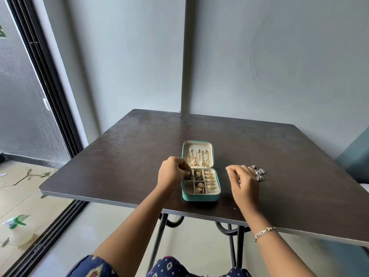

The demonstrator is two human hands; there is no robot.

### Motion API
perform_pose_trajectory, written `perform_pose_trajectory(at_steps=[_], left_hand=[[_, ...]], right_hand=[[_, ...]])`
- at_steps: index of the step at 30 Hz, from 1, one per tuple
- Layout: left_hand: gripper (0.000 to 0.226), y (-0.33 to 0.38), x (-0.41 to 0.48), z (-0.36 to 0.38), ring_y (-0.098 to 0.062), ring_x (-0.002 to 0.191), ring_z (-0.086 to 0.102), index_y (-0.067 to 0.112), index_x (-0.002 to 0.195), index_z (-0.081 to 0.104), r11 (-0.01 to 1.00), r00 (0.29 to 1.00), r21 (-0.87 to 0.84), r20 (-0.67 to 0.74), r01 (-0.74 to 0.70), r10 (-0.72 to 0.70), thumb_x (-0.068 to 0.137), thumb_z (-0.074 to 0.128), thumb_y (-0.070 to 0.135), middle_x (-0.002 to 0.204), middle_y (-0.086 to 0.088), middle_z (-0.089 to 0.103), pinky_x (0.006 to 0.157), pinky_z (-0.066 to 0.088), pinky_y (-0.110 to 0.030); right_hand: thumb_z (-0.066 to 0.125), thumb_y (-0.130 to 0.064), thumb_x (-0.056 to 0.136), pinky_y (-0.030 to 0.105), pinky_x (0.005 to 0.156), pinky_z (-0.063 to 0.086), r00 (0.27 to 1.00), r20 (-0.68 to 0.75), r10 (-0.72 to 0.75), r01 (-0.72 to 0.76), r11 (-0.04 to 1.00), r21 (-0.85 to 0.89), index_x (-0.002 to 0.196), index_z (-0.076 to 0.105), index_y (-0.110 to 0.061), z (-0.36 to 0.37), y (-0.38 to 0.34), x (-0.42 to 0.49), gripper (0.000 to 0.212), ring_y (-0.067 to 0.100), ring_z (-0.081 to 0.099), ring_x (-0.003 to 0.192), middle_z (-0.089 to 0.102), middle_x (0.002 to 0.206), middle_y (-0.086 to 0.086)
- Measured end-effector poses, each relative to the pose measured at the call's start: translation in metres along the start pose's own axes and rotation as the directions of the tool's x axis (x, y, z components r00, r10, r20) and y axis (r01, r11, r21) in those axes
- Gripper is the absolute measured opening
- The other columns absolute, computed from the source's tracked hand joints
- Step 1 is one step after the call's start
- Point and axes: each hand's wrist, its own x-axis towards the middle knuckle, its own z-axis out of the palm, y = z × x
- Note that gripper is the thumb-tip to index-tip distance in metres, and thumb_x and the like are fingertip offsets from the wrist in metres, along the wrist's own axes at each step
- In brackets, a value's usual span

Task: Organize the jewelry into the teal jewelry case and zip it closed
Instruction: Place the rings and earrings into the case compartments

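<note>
Head view. The teal jewelry case lies open near the front middle of a dark table, its lid folded flat away from the person and its divided base nearer to them.

Lid: gold chains hang in a row against the pale lining.

Base: gold rings are tucked in the ring rolls along the right side. Gold earrings lie in the middle compartments.

Left hand: it reaches in from the left over the hinge end of the base. Its fingers are curled tightly, and the fingertips are drawn together with the thumb in a narrow pinch on a small dark piece in the far-left compartment. The piece is too small to identify further.

Right hand: it is held over the table to the right of the case, apart from it. Its fingers are loosely bent and relaxed, with the thumb standing away from them.

A cluster of silver jewelry lies on the table just beyond the knuckles of the right hand. Whether the fingers touch it cannot be told, since the hand hides the near edge of the cluster.

A bracelet sits on the right wrist. A white spray bottle stands on the floor at lower left, beyond a dark door frame.
</note>
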Motion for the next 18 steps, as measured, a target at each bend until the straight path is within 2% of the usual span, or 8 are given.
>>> perform_pose_trajectory(at_steps=[8,10,14,18], left_hand=[[0.012,0.001,-0.002,0.004,-0.016,0.078,0.066,0.014,0.076,0.074,0.994,0.999,0.096,0.030,-0.042,0.039,0.074,0.068,0.003,0.082,-0.004,0.073,0.072,0.053,-0.027],[0.012,0.001,-0.003,0.006,-0.017,0.081,0.063,0.013,0.080,0.074,0.991,0.998,0.122,0.008,-0.060,0.059,0.076,0.067,0.003,0.085,-0.004,0.071,0.069,0.048,-0.024],[0.015,-0.002,-0.004,0.009,-0.020,0.091,0.058,0.016,0.088,0.073,0.984,0.994,0.153,-0.044,-0.092,0.100,0.078,0.067,0.007,0.095,-0.005,0.064,0.072,0.045,-0.028],[0.013,-0.001,-0.006,0.012,-0.020,0.091,0.056,0.019,0.091,0.072,0.986,0.978,0.136,-0.173,-0.094,0.117,0.081,0.065,0.012,0.093,-0.002,0.062,0.070,0.044,-0.029]], right_hand=[[0.042,-0.033,0.089,0.024,0.061,0.036,1.000,0.002,0.008,-0.008,1.000,-0.011,0.080,0.068,-0.008,0.002,0.001,-0.001,0.036,0.021,0.054,0.068,0.065,0.073,0.004],[0.042,-0.033,0.089,0.024,0.060,0.038,1.000,0.003,0.006,-0.006,1.000,-0.017,0.081,0.068,-0.008,0.002,0.001,-0.001,0.038,0.020,0.054,0.068,0.065,0.073,0.004],[0.039,-0.034,0.090,0.024,0.062,0.038,1.000,0.004,0.017,-0.017,1.000,-0.005,0.083,0.069,-0.007,0.002,0.004,-0.001,0.041,0.022,0.056,0.069,0.066,0.074,0.004],[0.037,-0.030,0.090,0.032,0.064,0.044,0.994,-0.051,0.092,-0.085,0.988,0.127,0.085,0.067,-0.008,-0.001,0.003,0.001,0.038,0.024,0.059,0.069,0.065,0.072,0.004]])
